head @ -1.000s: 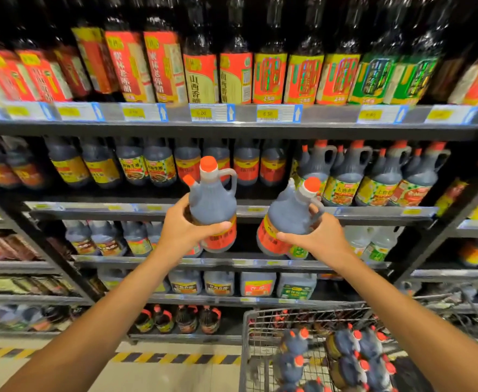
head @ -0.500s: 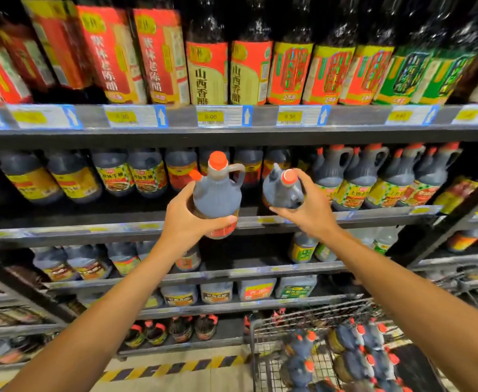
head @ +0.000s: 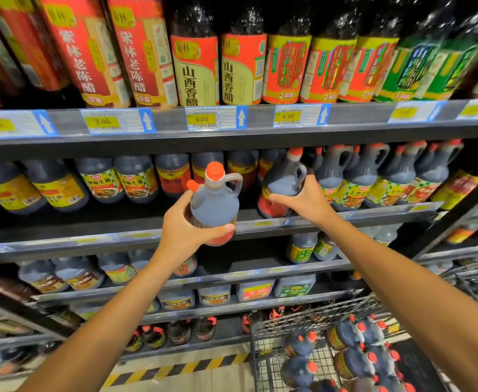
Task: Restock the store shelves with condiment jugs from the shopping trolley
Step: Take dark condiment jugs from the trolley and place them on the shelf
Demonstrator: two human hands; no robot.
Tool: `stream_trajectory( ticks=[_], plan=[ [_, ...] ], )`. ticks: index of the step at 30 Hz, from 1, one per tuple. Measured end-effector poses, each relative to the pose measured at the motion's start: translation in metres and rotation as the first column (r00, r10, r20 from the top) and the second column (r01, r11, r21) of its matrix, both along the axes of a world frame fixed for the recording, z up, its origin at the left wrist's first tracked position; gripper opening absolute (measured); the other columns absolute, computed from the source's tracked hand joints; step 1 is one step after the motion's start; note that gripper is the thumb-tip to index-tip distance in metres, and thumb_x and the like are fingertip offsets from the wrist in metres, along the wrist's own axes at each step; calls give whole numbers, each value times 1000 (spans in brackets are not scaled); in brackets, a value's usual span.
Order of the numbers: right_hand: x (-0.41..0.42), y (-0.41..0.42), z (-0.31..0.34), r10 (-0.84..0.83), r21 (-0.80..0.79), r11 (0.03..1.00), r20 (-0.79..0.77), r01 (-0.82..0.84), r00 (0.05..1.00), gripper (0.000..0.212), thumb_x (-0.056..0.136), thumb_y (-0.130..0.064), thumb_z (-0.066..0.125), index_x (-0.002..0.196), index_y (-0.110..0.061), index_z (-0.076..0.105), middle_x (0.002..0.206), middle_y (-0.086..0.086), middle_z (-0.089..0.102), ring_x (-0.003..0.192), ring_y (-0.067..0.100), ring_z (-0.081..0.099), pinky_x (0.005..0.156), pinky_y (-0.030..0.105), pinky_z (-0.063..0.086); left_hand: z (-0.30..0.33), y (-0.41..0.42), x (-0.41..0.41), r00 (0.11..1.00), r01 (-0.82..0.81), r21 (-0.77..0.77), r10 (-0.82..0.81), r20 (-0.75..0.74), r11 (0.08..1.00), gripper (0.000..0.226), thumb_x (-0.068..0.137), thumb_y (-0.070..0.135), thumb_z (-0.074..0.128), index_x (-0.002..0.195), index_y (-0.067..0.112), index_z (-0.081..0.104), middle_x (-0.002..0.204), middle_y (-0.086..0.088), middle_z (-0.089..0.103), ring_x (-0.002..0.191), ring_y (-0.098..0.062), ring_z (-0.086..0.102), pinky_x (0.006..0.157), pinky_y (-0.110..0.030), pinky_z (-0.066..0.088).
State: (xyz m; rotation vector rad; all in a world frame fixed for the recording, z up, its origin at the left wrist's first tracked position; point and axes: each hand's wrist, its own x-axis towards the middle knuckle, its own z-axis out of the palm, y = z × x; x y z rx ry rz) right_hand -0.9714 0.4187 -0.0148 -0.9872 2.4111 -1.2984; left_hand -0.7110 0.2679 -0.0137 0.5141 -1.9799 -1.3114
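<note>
My right hand [head: 307, 200] grips a dark jug [head: 281, 188] over the shelf's front edge [head: 345, 215] — beside matching jugs; left hand [head: 188, 230] clasps the next jug [head: 213, 202], waiting.

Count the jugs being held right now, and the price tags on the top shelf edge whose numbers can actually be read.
Held jugs: 2, left jug and right jug
Readable price tags: 3, 8.90 tag, 6.00 tag, 6.50 tag
Total: 5

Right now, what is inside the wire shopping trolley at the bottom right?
The wire shopping trolley holds dark handled jugs with orange-red caps, lying piled. The right arm covers its far side.
</note>
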Motion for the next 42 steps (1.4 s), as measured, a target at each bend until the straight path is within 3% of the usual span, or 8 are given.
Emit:
stream_trajectory(
  ticks=[4, 7, 11, 18, 25, 33, 38, 42],
  plan=[
    [-1, -10, 7, 31, 90, 995, 28, -33, 999, 76, 64, -57, 88, 109, -2, 59, 98, 12, 69, 95, 22, 69, 76, 39, 60, 3, 6, -1, 1000, 10, 5, -10, -14, 1000, 74, 53, 49, 91, 118, 34, 60, 117, 15, 67, 111, -5, 62, 81, -16, 53],
    [-1, -13, 12, 16, 144, 989, 7, -17, 1000, 53, 71, -49, 87, 75, -5, 58, 63, 6, 52, 54, 8, 49, 49, 27, 40, 3, 10, -2, 1000, 12, 11, -12, -21, 1000, 76, 53, 48, 91, 120, 31, 60, 117, 15, 67, 111, -6, 62, 81, -16, 53],
    [1, -11, 18, 40, 132, 991, -98, -27, 994, 84, 62, -72, 81, 93, 4, 64, 87, 22, 69, 79, 26, 67, 65, 46, 56, 0, 12, -1, 1000, 3, 6, -3, -16, 1000, 76, 53, 48, 93, 120, 30, 61, 117, 12, 67, 112, -10, 63, 83, -22, 56],
    [4, -9, 46, -58, 99, 988, -457, 116, 888, 22, 96, -16, 55, 88, 4, 59, 86, 23, 63, 84, 42, 60, 65, 40, 43, 1, 18, 1, 1000, 3, -11, -3, -18, 1000, 74, 53, 50, 92, 117, 33, 61, 116, 13, 67, 111, -10, 63, 84, -24, 56],
    [-2, 2, 62, -42, 229, 958, -488, 174, 872, 48, 99, -6, 53, 60, -12, 26, 87, 33, 56, 90, 48, 55, 65, 38, 29, 1, 19, 6, 1000, -2, -17, 2, -6, 1000, 77, 54, 47, 93, 121, 29, 60, 118, 12, 66, 114, -11, 62, 85, -26, 57],
    [17, -3, 54, -158, 87, 978, -290, 190, 944, 56, 83, -38, 79, 66, -16, 31, 66, 2, 39, 58, 19, 41, 47, 30, 25, 3, 22, 3, 1000, -9, -5, 9, -21, 1000, 69, 58, 34, 95, 117, 30, 60, 116, 12, 66, 111, -8, 62, 80, -19, 55],
    [31, -9, 34, -182, 139, 962, -307, 233, 934, 67, 67, -51, 89, 88, -11, 39, 86, 5, 50, 86, 26, 55, 66, 44, 50, 4, 24, -1, 1000, 5, -4, -6, -31, 1000, 69, 56, 35, 94, 116, 32, 60, 116, 13, 66, 111, -8, 62, 80, -18, 55],
    [16, -4, 39, -119, 194, 966, -256, 171, 959, 64, 67, -48, 90, 75, -14, 36, 70, 2, 41, 64, 17, 41, 51, 33, 33, 6, 24, -1, 1000, 5, -11, -5, -30, 1000, 68, 57, 35, 94, 115, 35, 59, 116, 14, 65, 111, -5, 61, 80, -17, 55]
  ],
)
